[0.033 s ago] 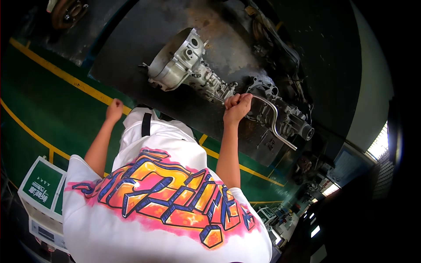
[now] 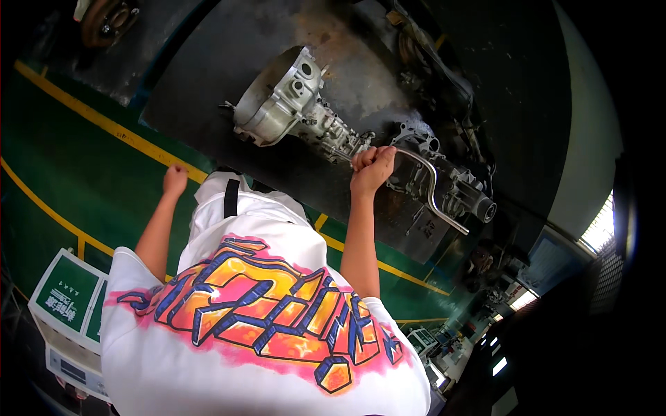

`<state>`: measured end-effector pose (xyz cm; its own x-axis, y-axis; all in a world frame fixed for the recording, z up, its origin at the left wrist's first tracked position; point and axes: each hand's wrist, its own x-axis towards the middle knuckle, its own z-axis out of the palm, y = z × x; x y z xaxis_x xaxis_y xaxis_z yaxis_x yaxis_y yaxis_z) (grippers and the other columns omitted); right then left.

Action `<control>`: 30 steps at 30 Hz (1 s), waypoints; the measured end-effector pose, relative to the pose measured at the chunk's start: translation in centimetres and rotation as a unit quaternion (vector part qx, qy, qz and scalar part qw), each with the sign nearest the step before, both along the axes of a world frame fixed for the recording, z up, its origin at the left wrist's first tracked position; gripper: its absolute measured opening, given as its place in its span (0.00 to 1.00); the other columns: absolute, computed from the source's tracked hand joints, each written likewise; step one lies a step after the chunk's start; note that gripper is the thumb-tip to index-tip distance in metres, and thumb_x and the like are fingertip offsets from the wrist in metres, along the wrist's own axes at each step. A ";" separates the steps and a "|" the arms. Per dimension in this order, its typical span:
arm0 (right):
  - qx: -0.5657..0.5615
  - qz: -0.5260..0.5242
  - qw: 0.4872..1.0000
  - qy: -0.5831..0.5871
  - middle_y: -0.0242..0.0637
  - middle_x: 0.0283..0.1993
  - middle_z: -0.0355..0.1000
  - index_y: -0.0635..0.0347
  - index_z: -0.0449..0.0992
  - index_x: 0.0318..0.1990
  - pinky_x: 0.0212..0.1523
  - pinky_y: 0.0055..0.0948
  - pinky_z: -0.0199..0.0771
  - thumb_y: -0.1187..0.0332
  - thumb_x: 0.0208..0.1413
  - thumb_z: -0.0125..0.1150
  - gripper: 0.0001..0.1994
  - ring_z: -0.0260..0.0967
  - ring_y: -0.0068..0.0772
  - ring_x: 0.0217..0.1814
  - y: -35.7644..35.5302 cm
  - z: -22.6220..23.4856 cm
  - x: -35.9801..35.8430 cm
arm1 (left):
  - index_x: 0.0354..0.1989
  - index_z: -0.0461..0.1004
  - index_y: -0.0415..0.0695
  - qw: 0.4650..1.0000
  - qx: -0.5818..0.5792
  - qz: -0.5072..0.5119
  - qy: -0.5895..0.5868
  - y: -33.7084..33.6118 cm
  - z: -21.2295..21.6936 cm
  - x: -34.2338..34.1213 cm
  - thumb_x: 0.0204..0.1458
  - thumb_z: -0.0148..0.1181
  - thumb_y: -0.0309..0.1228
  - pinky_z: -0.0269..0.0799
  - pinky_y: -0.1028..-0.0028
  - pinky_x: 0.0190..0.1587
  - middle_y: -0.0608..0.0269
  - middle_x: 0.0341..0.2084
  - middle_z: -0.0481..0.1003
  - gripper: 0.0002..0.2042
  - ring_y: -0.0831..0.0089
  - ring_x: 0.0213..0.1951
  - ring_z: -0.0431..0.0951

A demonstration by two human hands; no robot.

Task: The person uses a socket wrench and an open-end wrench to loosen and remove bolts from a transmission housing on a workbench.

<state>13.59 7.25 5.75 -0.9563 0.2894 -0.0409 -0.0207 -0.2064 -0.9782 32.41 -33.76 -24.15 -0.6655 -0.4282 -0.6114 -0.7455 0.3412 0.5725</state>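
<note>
The right hand point(image 2: 372, 168) is gripping a bent metal bar point(image 2: 431, 182). The fingers point(image 2: 366, 158) are curling tight around one end of the bar, so that end is hiding inside the fist. The rest of the bar is sticking out past the hand, bending, and running down toward the round end of the gearbox point(image 2: 333, 128). The gearbox is a big grey metal part lying on a dark mat point(image 2: 208, 90), just past the knuckles. The fist is sitting right against its middle.

The left hand point(image 2: 175, 180) is curling into a loose fist too. It is holding nothing that can be seen. It is hanging over the green floor point(image 2: 83, 173), near a yellow line point(image 2: 104, 125), well apart from the gearbox.

Compared with the earlier picture, nothing is looking different. Both hands and the bar are sitting in the same spots.

Both arms are reaching out and away from the body, nearly straight. The right arm is stretching to the gearbox. The left arm is stretching to the side of it. The person is wearing a white shirt point(image 2: 263, 326) with bright orange and blue letters painted on it. A white and green box point(image 2: 69, 305) is standing by the left shoulder.
</note>
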 end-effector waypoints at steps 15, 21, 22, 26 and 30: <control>0.067 0.068 0.995 0.029 0.26 0.15 0.49 0.54 0.54 0.28 0.14 0.24 0.46 0.56 0.73 0.40 0.19 0.44 0.18 0.12 -5.6 1.2 -3.4 | 0.40 0.72 0.50 0.960 0.206 0.158 -0.107 2.1 0.2 5.3 0.61 0.53 0.35 0.69 0.76 0.28 0.67 0.33 0.77 0.06 0.77 0.29 0.76; 0.101 0.071 0.992 0.009 0.27 0.16 0.54 0.54 0.55 0.28 0.14 0.24 0.49 0.57 0.72 0.42 0.19 0.46 0.18 0.12 -5.7 0.0 -4.2 | 0.41 0.72 0.50 0.949 0.225 0.212 -0.061 1.7 -0.1 4.9 0.61 0.52 0.34 0.68 0.76 0.27 0.68 0.32 0.77 0.05 0.77 0.27 0.77; 0.113 0.080 0.990 0.002 0.27 0.16 0.54 0.55 0.56 0.29 0.14 0.24 0.49 0.57 0.72 0.42 0.18 0.47 0.18 0.13 -5.7 0.0 -4.3 | 0.41 0.72 0.50 0.949 0.226 0.214 -0.059 1.5 -0.1 4.7 0.61 0.52 0.34 0.68 0.76 0.27 0.68 0.32 0.77 0.05 0.77 0.27 0.77; 0.134 0.195 0.971 0.043 0.28 0.15 0.56 0.57 0.58 0.28 0.16 0.24 0.52 0.59 0.72 0.44 0.18 0.51 0.18 0.14 -4.4 -0.7 -4.7 | 0.41 0.72 0.49 0.953 0.218 0.205 -0.041 0.7 -0.4 4.1 0.62 0.51 0.33 0.68 0.77 0.27 0.68 0.32 0.77 0.05 0.78 0.27 0.77; 0.267 0.274 0.924 0.011 0.29 0.16 0.62 0.60 0.59 0.22 0.20 0.25 0.55 0.62 0.69 0.47 0.20 0.58 0.19 0.17 -3.7 -0.5 -6.5 | 0.42 0.72 0.48 0.956 0.212 0.202 -0.003 0.4 0.5 1.7 0.62 0.51 0.32 0.68 0.78 0.28 0.67 0.32 0.77 0.06 0.79 0.28 0.76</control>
<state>7.09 3.57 5.25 -0.9641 -0.2652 -0.0116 -0.0764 0.3194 -0.9445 34.09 -33.34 -23.62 -0.4942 -0.3625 -0.7901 -0.7713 -0.2364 0.5909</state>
